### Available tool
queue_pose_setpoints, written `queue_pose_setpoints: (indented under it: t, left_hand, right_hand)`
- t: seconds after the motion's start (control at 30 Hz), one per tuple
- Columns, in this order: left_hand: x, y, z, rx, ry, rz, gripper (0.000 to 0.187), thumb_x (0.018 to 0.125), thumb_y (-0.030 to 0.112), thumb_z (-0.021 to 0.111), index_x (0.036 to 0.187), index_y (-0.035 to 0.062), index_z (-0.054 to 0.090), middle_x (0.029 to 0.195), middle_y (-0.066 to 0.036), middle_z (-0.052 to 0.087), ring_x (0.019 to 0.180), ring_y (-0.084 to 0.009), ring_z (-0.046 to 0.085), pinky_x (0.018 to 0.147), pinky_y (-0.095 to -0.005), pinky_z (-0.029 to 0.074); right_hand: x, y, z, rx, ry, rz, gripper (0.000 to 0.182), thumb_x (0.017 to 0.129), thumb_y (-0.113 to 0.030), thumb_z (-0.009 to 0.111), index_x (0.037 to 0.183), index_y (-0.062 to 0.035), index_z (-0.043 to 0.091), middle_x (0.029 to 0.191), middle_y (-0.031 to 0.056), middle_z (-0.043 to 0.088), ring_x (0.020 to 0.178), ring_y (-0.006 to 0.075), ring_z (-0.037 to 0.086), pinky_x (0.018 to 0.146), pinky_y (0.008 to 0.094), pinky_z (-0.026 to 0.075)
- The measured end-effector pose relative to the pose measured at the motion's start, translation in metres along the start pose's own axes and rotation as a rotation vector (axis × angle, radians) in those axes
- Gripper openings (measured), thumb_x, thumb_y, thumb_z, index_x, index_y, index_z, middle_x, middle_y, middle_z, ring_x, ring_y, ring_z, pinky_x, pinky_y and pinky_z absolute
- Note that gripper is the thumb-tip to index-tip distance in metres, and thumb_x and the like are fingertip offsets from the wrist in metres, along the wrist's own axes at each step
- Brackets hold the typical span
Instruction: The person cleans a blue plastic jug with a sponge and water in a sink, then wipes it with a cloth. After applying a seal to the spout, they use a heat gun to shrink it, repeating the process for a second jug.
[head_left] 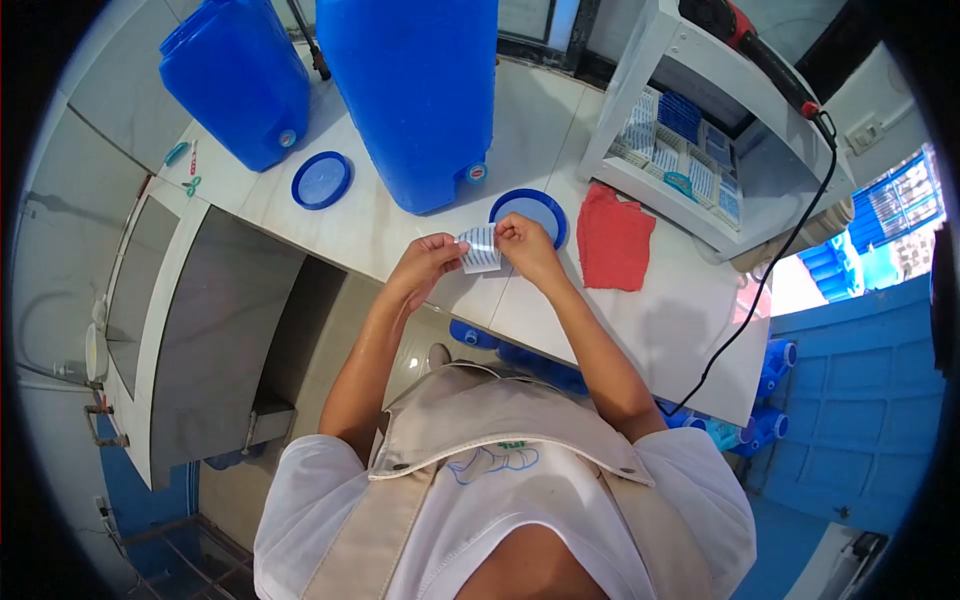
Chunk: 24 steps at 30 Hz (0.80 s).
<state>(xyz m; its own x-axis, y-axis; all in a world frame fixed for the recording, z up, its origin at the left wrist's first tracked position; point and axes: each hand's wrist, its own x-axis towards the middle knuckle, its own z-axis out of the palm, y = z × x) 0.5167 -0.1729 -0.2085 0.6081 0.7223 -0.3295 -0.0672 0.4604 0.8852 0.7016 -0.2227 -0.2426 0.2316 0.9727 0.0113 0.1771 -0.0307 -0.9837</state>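
Between my two hands, over the counter's front edge, is a small white sheet with blue print (481, 250); its upper part looks shiny. My left hand (430, 266) pinches its left side with thumb and fingers. At the upper right corner, my right hand (530, 247) has its fingers closed on the same sheet. Just behind my right hand lies a round blue lid (553, 208), partly covered by it. A large blue water container (415, 100) stands upright beyond my hands, with a small cap low on its front.
Left stand a second blue container (240, 90), another blue lid (321, 181) and green-handled scissors (192, 186). Right are a red cloth (614, 238) and a white shelf unit (640, 110) holding baskets of printed sheets (665, 155). A red-black corded tool (745, 40) rests on top; its black cord (790, 240) crosses the counter.
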Motion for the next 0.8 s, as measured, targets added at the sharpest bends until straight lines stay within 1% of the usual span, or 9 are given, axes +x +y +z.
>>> queue_pose_setpoints:
  t: [0.17, 0.27, 0.3, 0.37, 0.5, 0.57, 0.67, 0.73, 0.8]
  left_hand:
    - [0.016, 0.005, 0.013, -0.149, 0.098, 0.135, 0.012, 0.082, 0.015, 0.061, 0.075, 0.0047, 0.059, 0.075, -0.003, 0.060, 0.065, -0.0104, 0.055, 0.060, -0.0250, 0.045]
    - [0.021, 0.013, 0.032, 0.746, 0.333, 0.523, 0.017, 0.081, 0.010, 0.058, 0.092, -0.0026, 0.058, 0.092, -0.015, 0.060, 0.075, -0.0205, 0.059, 0.064, -0.0302, 0.047]
    - [0.028, 0.010, 0.036, 0.745, 0.333, 0.526, 0.017, 0.081, 0.010, 0.058, 0.092, -0.0026, 0.058, 0.092, -0.015, 0.060, 0.075, -0.0205, 0.059, 0.064, -0.0302, 0.047]
    - [0.046, 0.001, 0.042, 1.181, 0.499, 1.015, 0.015, 0.080, 0.004, 0.054, 0.092, -0.0044, 0.057, 0.103, -0.023, 0.054, 0.080, -0.0353, 0.059, 0.069, -0.0391, 0.048]
    - [0.066, 0.002, 0.049, 1.150, 0.530, 0.912, 0.015, 0.079, -0.001, 0.050, 0.092, -0.0042, 0.057, 0.108, -0.025, 0.051, 0.087, -0.0413, 0.055, 0.072, -0.0435, 0.047]
    - [0.071, 0.001, 0.052, 1.140, 0.539, 0.930, 0.016, 0.077, -0.002, 0.049, 0.091, -0.0044, 0.056, 0.107, -0.025, 0.051, 0.087, -0.0410, 0.055, 0.073, -0.0437, 0.047]
    - [0.077, 0.003, 0.054, 1.217, 0.537, 0.942, 0.016, 0.073, -0.005, 0.049, 0.087, -0.0053, 0.057, 0.103, -0.024, 0.052, 0.084, -0.0387, 0.056, 0.071, -0.0426, 0.047]
    - [0.080, 0.006, 0.055, 1.307, 0.519, 0.930, 0.014, 0.070, -0.006, 0.049, 0.082, -0.0060, 0.057, 0.100, -0.023, 0.054, 0.082, -0.0366, 0.057, 0.070, -0.0413, 0.048]
    - [0.085, 0.011, 0.058, 1.629, 0.512, 0.784, 0.011, 0.069, -0.001, 0.055, 0.079, -0.0003, 0.060, 0.093, -0.018, 0.058, 0.083, -0.0296, 0.059, 0.067, -0.0374, 0.049]
  right_hand:
    - [0.002, -0.015, -0.012, 0.117, 0.150, -0.138, 0.011, 0.080, -0.012, 0.062, 0.083, -0.0012, 0.060, 0.075, 0.0037, 0.060, 0.070, 0.0094, 0.055, 0.063, 0.0228, 0.043]
    - [0.004, -0.036, -0.054, -0.127, 0.300, -0.144, 0.014, 0.083, -0.016, 0.058, 0.087, -0.0025, 0.060, 0.079, 0.0054, 0.061, 0.070, 0.0126, 0.056, 0.064, 0.0248, 0.044]
    - [0.002, -0.055, -0.070, -0.187, 0.367, -0.228, 0.014, 0.084, -0.015, 0.057, 0.088, -0.0027, 0.060, 0.080, 0.0061, 0.060, 0.071, 0.0140, 0.055, 0.065, 0.0254, 0.043]
    - [0.000, -0.119, -0.108, -0.403, 0.525, -0.571, 0.011, 0.084, -0.012, 0.054, 0.089, -0.0028, 0.058, 0.083, 0.0087, 0.057, 0.073, 0.0183, 0.054, 0.067, 0.0290, 0.043]
    - [0.014, -0.238, -0.192, -1.015, 0.960, -0.950, 0.018, 0.079, -0.015, 0.054, 0.089, -0.0012, 0.057, 0.086, 0.0172, 0.055, 0.081, 0.0336, 0.055, 0.075, 0.0412, 0.043]
    - [0.034, -0.273, -0.236, -1.384, 1.053, -0.905, 0.029, 0.078, -0.022, 0.055, 0.099, -0.0025, 0.060, 0.100, 0.0178, 0.059, 0.093, 0.0309, 0.058, 0.080, 0.0388, 0.043]
    - [0.070, -0.301, -0.272, -1.366, 0.972, -0.594, 0.025, 0.067, -0.007, 0.052, 0.088, 0.0066, 0.054, 0.092, 0.0287, 0.052, 0.086, 0.0448, 0.052, 0.077, 0.0471, 0.044]
    - [0.124, -0.299, -0.331, -1.554, 0.415, 0.224, 0.036, 0.075, -0.021, 0.053, 0.104, -0.0017, 0.059, 0.107, 0.0200, 0.059, 0.100, 0.0321, 0.057, 0.083, 0.0408, 0.043]
    - [0.127, -0.293, -0.322, -1.583, 0.468, 0.251, 0.038, 0.073, -0.020, 0.052, 0.105, -0.0017, 0.059, 0.108, 0.0204, 0.058, 0.101, 0.0327, 0.057, 0.084, 0.0409, 0.043]
